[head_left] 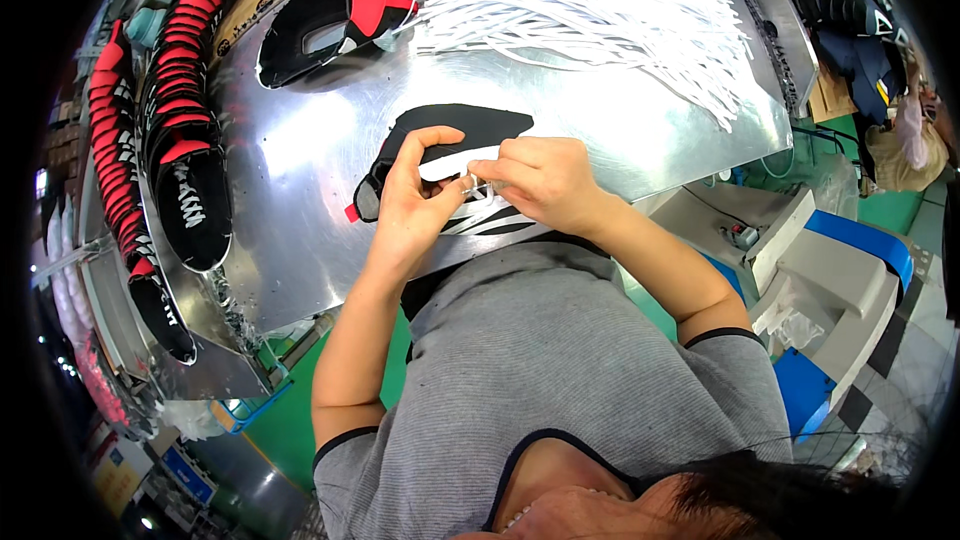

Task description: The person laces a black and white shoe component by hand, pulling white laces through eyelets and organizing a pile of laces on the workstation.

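Note:
A black shoe upper [445, 124] with white side panels and a small red tab lies on the metal table near its front edge. My left hand [412, 198] grips the upper, its index finger bent over the far side and its thumb by the lacing area. Close beside that thumb, my right hand [545, 178] is closed in a pinch on a white shoelace [480, 188] at the upper's opening. Fingers cover the exact spot where the lace meets the upper.
Many white laces [590, 15] lie spread across the far right of the metal table [300, 160]. Black-and-red uppers [325, 25] rest at the back. Two nested rows of uppers [185, 90] line the left side. A grey-and-blue machine [830, 280] stands at right.

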Motion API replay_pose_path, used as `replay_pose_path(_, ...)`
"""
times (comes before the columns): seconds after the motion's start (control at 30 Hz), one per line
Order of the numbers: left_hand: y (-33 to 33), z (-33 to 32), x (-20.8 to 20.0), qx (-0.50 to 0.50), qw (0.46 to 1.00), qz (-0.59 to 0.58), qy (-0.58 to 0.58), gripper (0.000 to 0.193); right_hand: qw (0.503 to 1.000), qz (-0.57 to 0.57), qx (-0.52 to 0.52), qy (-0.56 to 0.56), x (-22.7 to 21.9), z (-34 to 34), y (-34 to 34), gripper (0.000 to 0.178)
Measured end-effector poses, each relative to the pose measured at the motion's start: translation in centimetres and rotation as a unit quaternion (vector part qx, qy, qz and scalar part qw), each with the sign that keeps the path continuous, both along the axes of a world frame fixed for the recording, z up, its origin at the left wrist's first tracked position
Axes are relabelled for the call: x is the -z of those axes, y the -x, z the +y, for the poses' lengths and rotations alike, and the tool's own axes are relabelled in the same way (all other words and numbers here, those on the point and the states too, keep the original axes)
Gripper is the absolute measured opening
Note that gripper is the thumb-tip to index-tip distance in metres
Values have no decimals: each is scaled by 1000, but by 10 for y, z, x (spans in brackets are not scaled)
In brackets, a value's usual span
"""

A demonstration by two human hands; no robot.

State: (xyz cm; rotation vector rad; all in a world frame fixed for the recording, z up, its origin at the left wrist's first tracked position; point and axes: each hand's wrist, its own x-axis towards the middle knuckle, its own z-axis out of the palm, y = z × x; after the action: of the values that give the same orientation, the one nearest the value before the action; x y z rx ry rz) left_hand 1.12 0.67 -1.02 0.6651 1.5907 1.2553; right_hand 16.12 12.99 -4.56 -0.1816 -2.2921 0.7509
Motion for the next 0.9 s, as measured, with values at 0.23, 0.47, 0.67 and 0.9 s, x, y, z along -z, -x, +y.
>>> replay_pose_path(0.23, -5, -2, -7, -5, 999, -28, -38, 42, 998, -13, 34, 59, -6, -11, 3, 24)
replay_pose_path(0.47, 4, 11, -13, -12, 996, -88, 16, 40, 975, 32, -125, 180, -17, -34, -24, 19)
replay_pose_path(0.67, 1, 21, -5, 3, 999, -23, 25, 40, 993, 60, -16, 96, -4, -28, -14, 31)
replay_pose_path(0.9, 3, -18, -34, 147, 981, 126, 25, 36, 1000, -6, 7, 18, 21, -25, -19, 35)
